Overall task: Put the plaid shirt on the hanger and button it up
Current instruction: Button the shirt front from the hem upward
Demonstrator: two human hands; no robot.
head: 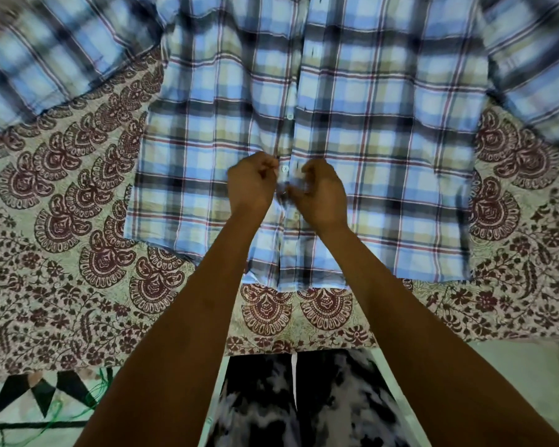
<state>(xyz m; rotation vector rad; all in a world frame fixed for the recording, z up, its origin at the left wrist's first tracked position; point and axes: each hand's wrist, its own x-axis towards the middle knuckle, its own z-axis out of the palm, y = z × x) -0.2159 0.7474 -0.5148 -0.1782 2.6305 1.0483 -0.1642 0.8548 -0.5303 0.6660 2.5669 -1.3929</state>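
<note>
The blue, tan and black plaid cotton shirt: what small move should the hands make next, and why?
Probably push the white button through its hole: the left hand and right hand pinch the plaid shirt front edges beside it, with a gap between them.

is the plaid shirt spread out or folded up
Spread out: the plaid shirt lies flat, front up, on the patterned bedspread, sleeves out to both sides.

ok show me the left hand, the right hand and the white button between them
left hand (250,185): head view, on the back of the hand.
right hand (321,196): head view, on the back of the hand.
white button (284,169): head view, on the button's face, on the shirt's front strip.
</note>
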